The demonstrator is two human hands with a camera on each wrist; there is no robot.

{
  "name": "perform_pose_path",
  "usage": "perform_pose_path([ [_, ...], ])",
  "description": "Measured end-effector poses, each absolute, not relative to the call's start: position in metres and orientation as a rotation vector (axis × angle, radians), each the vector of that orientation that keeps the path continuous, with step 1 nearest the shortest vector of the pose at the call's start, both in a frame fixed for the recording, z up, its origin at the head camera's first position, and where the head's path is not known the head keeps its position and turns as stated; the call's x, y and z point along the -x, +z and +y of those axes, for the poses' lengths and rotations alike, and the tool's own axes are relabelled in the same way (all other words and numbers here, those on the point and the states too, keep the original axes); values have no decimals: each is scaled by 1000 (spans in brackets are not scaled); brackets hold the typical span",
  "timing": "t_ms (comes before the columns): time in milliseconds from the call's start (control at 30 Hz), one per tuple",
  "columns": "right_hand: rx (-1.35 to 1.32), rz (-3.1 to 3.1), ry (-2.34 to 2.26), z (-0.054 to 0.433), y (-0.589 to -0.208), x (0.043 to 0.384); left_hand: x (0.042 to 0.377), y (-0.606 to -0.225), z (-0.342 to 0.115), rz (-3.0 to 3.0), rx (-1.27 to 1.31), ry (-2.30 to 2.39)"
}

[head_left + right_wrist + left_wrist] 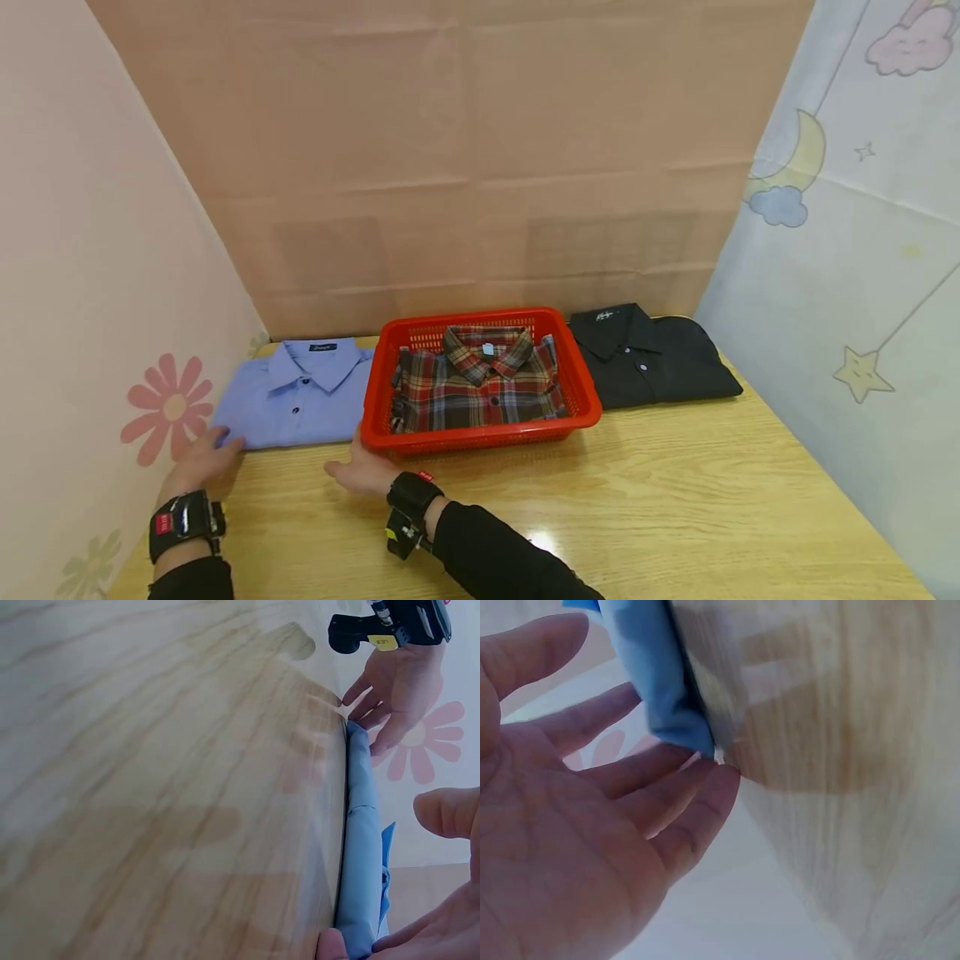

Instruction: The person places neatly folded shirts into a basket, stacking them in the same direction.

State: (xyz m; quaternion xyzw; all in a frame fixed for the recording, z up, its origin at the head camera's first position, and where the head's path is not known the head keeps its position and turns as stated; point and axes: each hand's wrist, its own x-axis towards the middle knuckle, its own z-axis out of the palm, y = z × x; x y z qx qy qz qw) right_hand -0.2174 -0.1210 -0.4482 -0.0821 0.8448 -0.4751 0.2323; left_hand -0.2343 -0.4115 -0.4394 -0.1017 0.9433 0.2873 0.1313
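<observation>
Left hand (201, 462) and right hand (365, 472), spread, holding nothing, touch a folded blue shirt (318, 417) outside the red plastic basket (480, 438). Folded plaid shirt (456, 407) already lies inside.

A red basket (483, 436) is set on the counter (675, 492), and a folded plaid shirt (450, 400) is held inside it. The basket is flanked by a folded blue shirt (258, 408) on the left and a folded black shirt (690, 367) on the right. The blue shirt's near left corner is met by the left hand (198, 465). The right hand (366, 472) is placed beside the basket's near left corner; its fingertips are partly hidden. A flower (174, 407) is printed on the left wall (90, 250).
</observation>
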Motion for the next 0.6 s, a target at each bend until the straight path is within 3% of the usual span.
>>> perform_pose_path([
  [300,218,2317,-1319,-120,-454,217,232,-438,-412,2869,445,867],
  [600,156,2246,-1494,-128,-455,215,237,-439,-414,2878,293,799],
])
